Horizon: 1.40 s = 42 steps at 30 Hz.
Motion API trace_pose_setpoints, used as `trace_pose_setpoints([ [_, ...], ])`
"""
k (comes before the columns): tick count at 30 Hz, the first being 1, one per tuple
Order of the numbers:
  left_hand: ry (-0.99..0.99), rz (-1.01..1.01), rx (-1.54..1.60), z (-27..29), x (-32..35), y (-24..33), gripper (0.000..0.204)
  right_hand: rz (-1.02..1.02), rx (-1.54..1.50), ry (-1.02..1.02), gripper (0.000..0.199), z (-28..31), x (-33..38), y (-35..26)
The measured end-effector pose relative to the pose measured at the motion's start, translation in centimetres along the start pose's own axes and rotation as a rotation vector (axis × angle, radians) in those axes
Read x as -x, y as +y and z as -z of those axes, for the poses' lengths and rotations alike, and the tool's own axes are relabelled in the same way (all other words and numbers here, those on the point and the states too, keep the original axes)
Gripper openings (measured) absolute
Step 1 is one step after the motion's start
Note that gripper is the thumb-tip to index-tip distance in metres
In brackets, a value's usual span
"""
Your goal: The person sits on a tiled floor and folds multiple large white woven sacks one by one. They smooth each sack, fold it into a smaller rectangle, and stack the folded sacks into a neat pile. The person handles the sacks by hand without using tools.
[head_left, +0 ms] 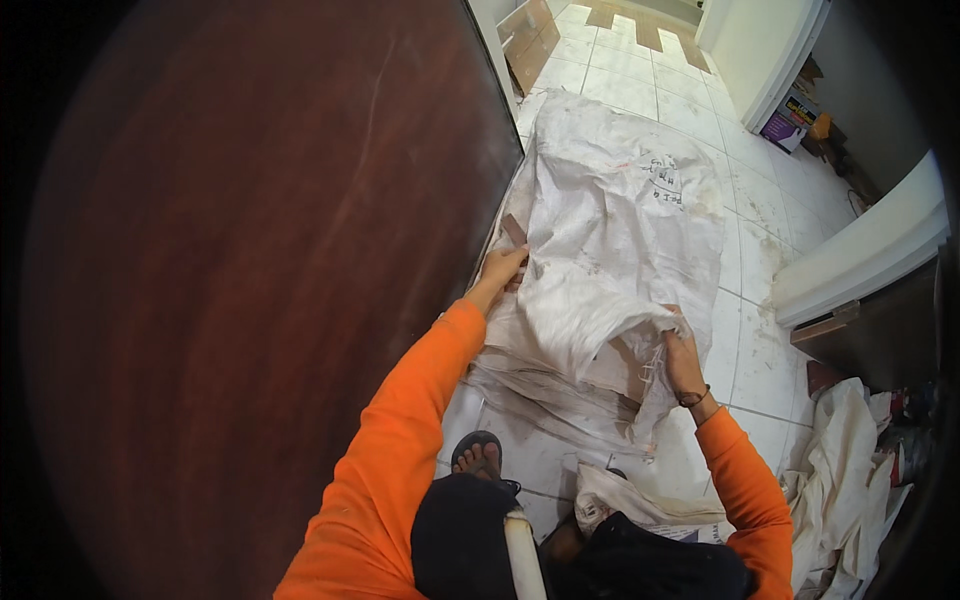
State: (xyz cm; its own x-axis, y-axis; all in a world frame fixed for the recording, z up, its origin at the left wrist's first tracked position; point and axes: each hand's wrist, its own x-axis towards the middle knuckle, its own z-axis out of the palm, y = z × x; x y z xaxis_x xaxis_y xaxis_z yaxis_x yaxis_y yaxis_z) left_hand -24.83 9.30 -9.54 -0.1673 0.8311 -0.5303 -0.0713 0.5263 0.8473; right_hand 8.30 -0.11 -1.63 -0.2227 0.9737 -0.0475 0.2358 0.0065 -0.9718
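A large white woven sack point(622, 215) lies spread over the floor in front of me, creased and smudged with dirt, with dark handwriting near its far end. My left hand point(503, 265) is closed at the sack's left edge, its fingertips partly hidden. Right by those fingers is a small brown strip point(514, 230), which could be wood or tile. My right hand point(684, 358) pinches the frayed rim at the sack's near right corner. There the mouth gapes, and brownish material shows inside. Under the near end lie more crumpled, dirty sack layers point(545, 405).
A dark reddish-brown panel point(270, 250) stands close on my left. White floor tiles point(745, 370) carry dirt. Crumpled sacks point(838, 480) lie at the lower right, and another sack point(640, 505) is by my feet. A doorway at right shows a purple box point(788, 122).
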Motion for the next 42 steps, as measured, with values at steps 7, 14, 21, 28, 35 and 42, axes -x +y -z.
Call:
trace_pose_setpoints([
  [7, -0.129, 0.040, 0.405, -0.7, -1.2, 0.2, 0.033, -0.123, -0.327, 0.242, 0.049, 2.3, -0.1, 0.4],
  [14, -0.111, -0.098, 0.030, -0.1, -2.1, -1.8, 0.025, 0.115, -0.261, 0.254, 0.052, 5.0, -4.4, -5.3],
  [21, -0.289, -0.175, 0.237, -2.4, -3.2, -0.4, 0.042, 0.333, 0.250, -0.138, 0.034, -1.9, -2.4, -9.7],
  [28, -0.495, 0.171, 0.831, 4.8, 5.4, -1.5, 0.057, 0.426, 0.490, -0.529, 0.075, -4.4, 4.5, 0.9],
  [35, -0.087, -0.217, -0.307, 8.0, 11.4, -4.6, 0.058, 0.259, 0.447, -0.016, 0.041, 0.9, 5.4, 6.6],
  [42, 0.221, -0.581, -1.116, 3.4, 16.5, 1.4, 0.049, 0.335, 0.549, 0.308, 0.041, 1.7, 4.8, 8.1],
])
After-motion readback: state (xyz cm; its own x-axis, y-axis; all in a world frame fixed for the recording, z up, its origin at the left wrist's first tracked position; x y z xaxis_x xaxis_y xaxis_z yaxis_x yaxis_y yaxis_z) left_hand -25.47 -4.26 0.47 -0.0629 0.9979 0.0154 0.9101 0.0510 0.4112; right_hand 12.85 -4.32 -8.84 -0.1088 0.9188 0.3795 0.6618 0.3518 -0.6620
